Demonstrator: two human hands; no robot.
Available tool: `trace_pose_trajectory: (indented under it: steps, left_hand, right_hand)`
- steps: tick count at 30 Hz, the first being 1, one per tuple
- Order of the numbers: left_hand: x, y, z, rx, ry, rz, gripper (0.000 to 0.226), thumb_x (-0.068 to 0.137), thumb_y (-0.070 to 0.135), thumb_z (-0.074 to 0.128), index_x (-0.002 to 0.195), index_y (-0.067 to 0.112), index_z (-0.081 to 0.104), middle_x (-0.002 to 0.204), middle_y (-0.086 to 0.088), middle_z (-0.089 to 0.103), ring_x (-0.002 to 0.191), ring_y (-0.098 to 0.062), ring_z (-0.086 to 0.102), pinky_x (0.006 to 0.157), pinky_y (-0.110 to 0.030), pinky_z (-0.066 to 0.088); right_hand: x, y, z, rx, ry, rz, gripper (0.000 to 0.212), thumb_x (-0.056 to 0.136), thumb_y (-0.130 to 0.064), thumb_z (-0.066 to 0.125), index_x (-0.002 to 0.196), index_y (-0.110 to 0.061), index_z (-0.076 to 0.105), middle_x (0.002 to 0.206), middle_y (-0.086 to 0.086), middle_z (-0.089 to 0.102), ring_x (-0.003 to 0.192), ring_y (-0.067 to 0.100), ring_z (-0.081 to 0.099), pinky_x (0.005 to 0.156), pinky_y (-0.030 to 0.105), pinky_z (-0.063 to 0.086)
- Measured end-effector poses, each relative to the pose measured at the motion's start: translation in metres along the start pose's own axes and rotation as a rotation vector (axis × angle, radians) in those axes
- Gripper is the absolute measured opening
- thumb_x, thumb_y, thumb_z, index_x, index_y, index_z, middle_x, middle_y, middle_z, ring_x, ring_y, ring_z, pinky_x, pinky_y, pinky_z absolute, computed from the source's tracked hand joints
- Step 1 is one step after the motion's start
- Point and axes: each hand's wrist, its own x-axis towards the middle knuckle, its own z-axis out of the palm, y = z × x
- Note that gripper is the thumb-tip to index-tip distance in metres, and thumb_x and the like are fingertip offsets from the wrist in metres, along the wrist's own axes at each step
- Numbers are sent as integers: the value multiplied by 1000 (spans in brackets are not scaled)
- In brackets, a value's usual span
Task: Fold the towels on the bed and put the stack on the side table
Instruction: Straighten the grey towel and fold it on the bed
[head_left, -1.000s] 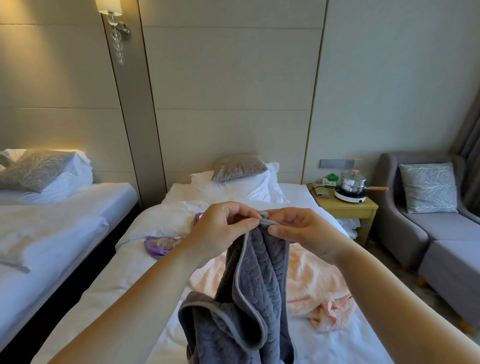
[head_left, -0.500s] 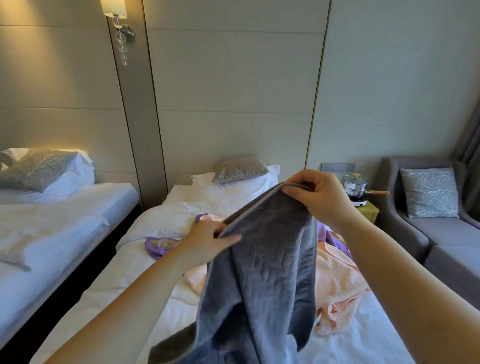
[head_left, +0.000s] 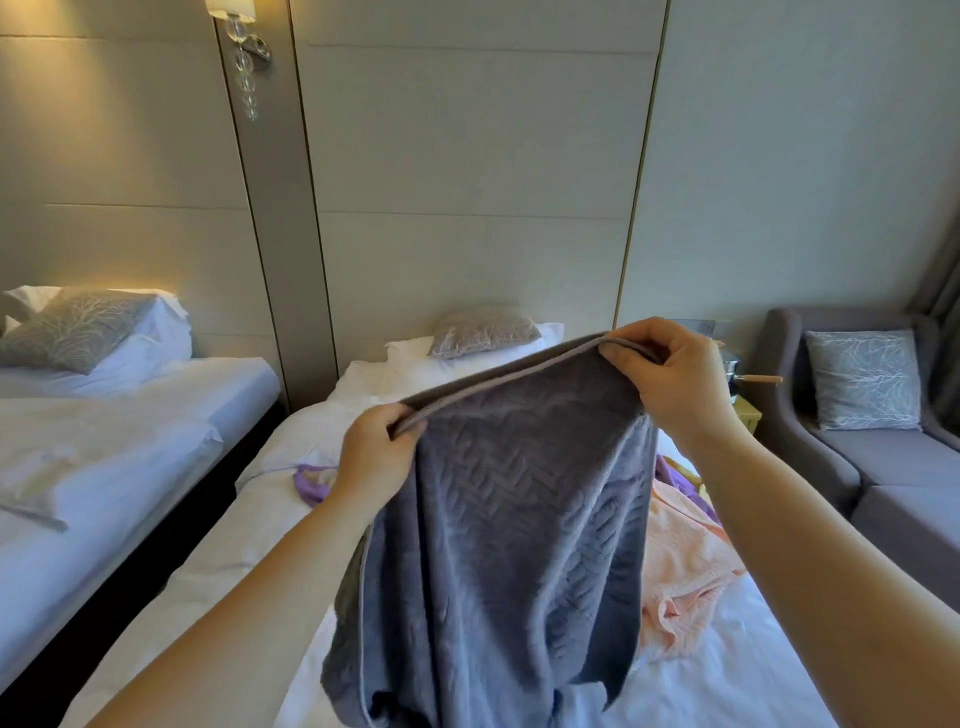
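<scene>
A: State the position of the grey towel (head_left: 509, 519).

B: It hung in the air above the bed (head_left: 218, 571), held by its top hem. The hem ran upward from the left hand (head_left: 371, 457) to the right hand (head_left: 670, 379), which was the higher of the two. The lower part of the towel dropped out of view at the bottom.

A: State the condition of the fingers (head_left: 631, 358).

B: Both sets were curled and grasping. Each hand pinched the hem between thumb and fingers, the left at the near end and the right at the far end.

A: What lay on the bed?

B: A crumpled peach towel (head_left: 680, 561) lay on the sheet to the right, partly hidden by the grey towel. A purple towel (head_left: 309, 480) showed just beyond the left wrist, also partly hidden.

A: And the worktop (head_left: 748, 415)?

B: It stood between the bed and the sofa (head_left: 883, 467), mostly hidden by the right hand. A pot (head_left: 730, 366) with a wooden handle sat on it. I could not tell what else it carried.
</scene>
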Motion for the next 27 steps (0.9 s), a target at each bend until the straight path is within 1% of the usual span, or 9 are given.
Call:
trace_pose_trajectory:
  steps: [3, 7, 10, 12, 14, 18, 21, 25, 27]
  left_hand:
    - [-5, -5, 2, 169, -161, 74, 11, 93, 20, 59, 102, 26, 59, 91, 8, 58, 84, -12, 53, 70, -24, 34]
    - [-15, -16, 7, 321, -160, -116, 16, 92, 20, 56, 98, 26, 42, 86, 11, 50, 89, -16, 52, 61, -20, 26]
    - [-9, 4, 6, -11, -324, -230, 38, 83, 17, 69, 104, 25, 38, 102, 5, 52, 103, -21, 56, 72, -24, 45]
    - [-11, 32, 8, -259, -399, -115, 49, 77, 28, 76, 109, 34, 40, 121, 7, 51, 111, -15, 54, 91, -30, 48]
    - [-15, 59, 9, -393, -484, 19, 47, 76, 36, 73, 111, 40, 43, 127, 9, 50, 114, -10, 54, 96, -26, 46]
    - [-19, 79, 8, -453, -503, 79, 22, 90, 15, 65, 109, 19, 55, 108, -8, 65, 92, -11, 65, 82, -22, 52]
    - [-20, 82, 9, -360, -356, 117, 6, 90, 9, 63, 95, 11, 63, 90, -6, 69, 78, -5, 63, 76, -18, 50]
    - [-19, 86, 9, -448, -300, 82, 3, 87, 7, 66, 88, 11, 67, 82, 2, 70, 77, -4, 64, 75, -17, 50]
    - [-18, 88, 7, -476, -300, 72, 3, 84, 8, 69, 84, 12, 69, 79, 2, 71, 77, -7, 65, 73, -19, 51]
  right_hand:
    - [5, -4, -2, 11, 57, -33, 10, 83, -15, 71, 82, -25, 69, 79, -14, 66, 73, -10, 58, 63, 3, 44]
    - [4, -4, 4, -12, -42, -18, 15, 81, -14, 73, 80, -27, 66, 78, -14, 65, 72, -10, 58, 62, 4, 43]
    - [-2, -1, 16, -44, -152, 31, 17, 78, -19, 76, 79, -27, 61, 75, -12, 63, 66, -7, 56, 59, 8, 43]
    - [-9, 0, 28, -51, -242, 31, 16, 77, -20, 77, 77, -23, 62, 69, -12, 62, 62, -7, 54, 57, 7, 42]
    - [-16, 0, 39, -7, -301, 59, 13, 76, -19, 79, 75, -21, 66, 66, -12, 65, 60, -6, 55, 57, 7, 43]
    - [-25, 1, 44, 135, -399, 127, 7, 82, -17, 73, 82, -23, 72, 80, -5, 73, 77, 10, 67, 76, 25, 56]
    - [-30, 2, 40, 243, -438, 162, 12, 84, -11, 70, 86, -23, 75, 88, -3, 75, 87, 11, 69, 82, 22, 55]
    - [-42, 4, 37, 454, -414, 321, 4, 78, -16, 72, 82, -15, 75, 83, 4, 75, 79, 14, 69, 70, 22, 56]
    - [-48, 6, 35, 515, -427, 369, 13, 73, -22, 71, 80, -12, 75, 80, 7, 74, 74, 15, 69, 64, 22, 55]
